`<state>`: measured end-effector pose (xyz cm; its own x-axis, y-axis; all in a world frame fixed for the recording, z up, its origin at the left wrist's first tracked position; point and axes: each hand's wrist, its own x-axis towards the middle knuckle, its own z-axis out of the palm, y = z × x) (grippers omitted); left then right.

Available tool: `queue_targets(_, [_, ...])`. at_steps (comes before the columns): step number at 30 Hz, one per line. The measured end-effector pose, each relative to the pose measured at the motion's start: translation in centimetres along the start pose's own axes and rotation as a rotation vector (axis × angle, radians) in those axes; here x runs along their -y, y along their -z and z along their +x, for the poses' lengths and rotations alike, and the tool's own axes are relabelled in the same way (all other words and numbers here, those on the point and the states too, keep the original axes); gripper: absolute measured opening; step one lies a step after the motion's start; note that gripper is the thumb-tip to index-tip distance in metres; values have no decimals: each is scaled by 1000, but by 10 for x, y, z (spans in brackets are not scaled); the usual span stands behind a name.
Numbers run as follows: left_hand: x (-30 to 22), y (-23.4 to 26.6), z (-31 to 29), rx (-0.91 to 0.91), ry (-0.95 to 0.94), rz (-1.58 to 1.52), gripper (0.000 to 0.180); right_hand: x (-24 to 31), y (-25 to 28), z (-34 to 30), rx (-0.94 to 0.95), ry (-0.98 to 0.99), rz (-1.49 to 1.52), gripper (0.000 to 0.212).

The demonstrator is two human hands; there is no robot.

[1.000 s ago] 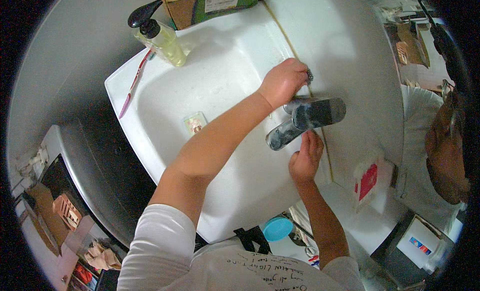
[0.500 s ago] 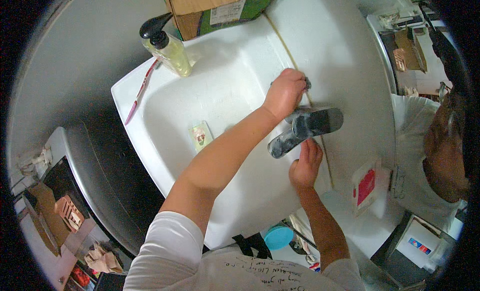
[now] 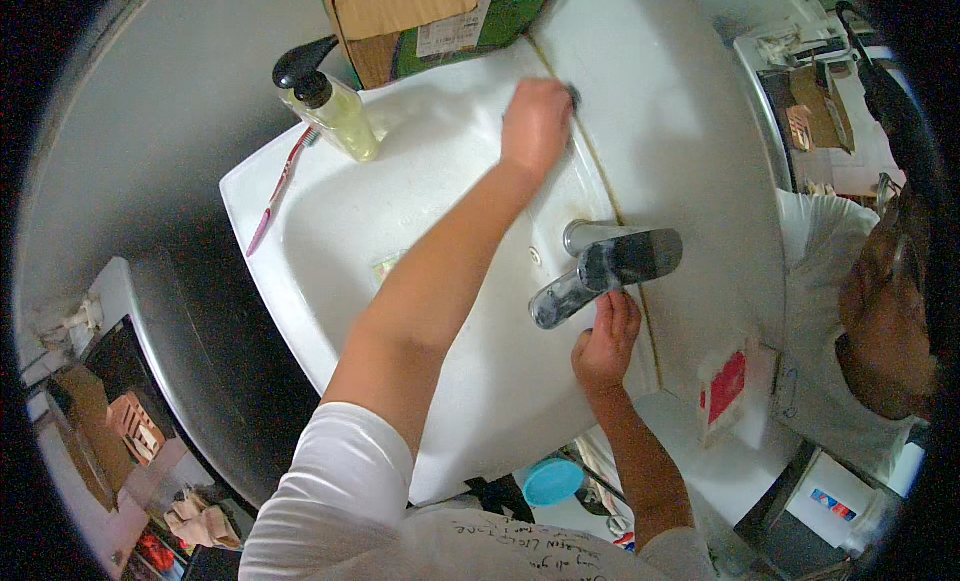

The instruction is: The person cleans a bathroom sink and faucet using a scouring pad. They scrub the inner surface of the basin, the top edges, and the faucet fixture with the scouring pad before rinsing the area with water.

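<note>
Pad (image 3: 574,98), dark and mostly hidden, long axis indeterminate, is clasped in the left hand (image 3: 537,126) beside the seam (image 3: 601,171), beyond the faucet (image 3: 632,261) from the right hand (image 3: 607,341), well apart, grip unclear.

- A grey wall (image 3: 110,111) stands at left, darker toward its bottom.
- A white wall (image 3: 690,151) rises at right, with a brownish seam (image 3: 601,166) below.
- A mirror (image 3: 818,241) is at far right.
- The light is soft.
</note>
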<state>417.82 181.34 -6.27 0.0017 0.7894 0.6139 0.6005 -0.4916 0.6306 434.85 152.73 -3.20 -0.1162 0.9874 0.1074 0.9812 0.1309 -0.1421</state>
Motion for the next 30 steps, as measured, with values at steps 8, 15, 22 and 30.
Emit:
queue_targets(8, [-17, 35, -50, 256, -197, 127, 40, 3, 11, 5, -9, -19, 40, 56])
queue_targets(15, [20, 36, -10, 128, -49, 288, 41, 13, 14, 8, 26, -26, 19, 67])
queue_targets(22, [-55, 54, -92, 347, -172, 9, 41, 3, 11, 2, 6, -22, -79, 73])
queue_targets(30, [39, 80, -9, 324, 6, 393, 36, 6, 11, 5, 20, -6, -13, 70])
